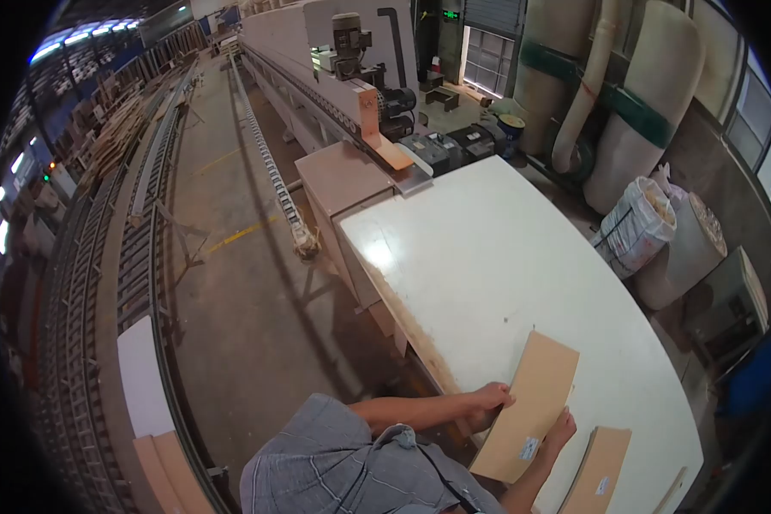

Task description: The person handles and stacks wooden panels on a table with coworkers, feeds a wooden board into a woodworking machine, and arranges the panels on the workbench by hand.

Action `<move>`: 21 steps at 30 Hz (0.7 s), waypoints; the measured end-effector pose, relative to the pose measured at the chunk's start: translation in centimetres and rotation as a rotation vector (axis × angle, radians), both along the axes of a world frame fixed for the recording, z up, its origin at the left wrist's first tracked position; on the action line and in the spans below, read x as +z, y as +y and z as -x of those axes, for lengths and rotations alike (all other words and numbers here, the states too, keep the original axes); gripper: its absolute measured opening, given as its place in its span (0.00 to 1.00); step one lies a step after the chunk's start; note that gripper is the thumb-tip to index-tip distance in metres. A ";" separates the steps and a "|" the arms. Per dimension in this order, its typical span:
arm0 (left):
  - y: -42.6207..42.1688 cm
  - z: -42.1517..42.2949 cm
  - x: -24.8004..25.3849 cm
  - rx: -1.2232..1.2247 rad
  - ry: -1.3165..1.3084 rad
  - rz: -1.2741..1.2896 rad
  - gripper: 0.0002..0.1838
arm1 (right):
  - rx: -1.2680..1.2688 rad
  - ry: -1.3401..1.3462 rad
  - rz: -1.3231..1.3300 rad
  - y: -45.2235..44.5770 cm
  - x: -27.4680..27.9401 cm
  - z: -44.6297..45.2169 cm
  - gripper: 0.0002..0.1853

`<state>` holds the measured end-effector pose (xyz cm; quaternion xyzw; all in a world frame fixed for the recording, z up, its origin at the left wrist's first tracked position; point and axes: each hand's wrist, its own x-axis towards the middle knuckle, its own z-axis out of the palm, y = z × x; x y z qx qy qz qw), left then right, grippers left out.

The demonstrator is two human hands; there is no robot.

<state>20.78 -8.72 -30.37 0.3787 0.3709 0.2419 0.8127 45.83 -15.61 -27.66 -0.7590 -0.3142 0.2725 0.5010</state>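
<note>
A flat tan board (535,377) with a small white label near its lower end is held at a slant over the white tabletop. My left hand (493,398) grips its left edge, thumb on the face and fingers partly hidden behind it. On the opposite long edge, my right hand (559,428) is closed around the board a little lower down. A second tan board (602,471), also labelled, lies to the right of my right hand.
The white table (488,240) stretches forward to a long machine with a feed chain (317,98), where orange-tan pieces (390,156) stand at its end. Roller conveyors (141,240) run along the left. Filled sacks (634,224) and dust-collector bags (651,94) stand right.
</note>
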 end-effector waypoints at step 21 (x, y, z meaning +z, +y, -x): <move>18.2 26.7 3.3 0.659 0.218 -0.373 0.12 | -0.345 -0.395 -0.154 14.5 4.9 9.0 0.17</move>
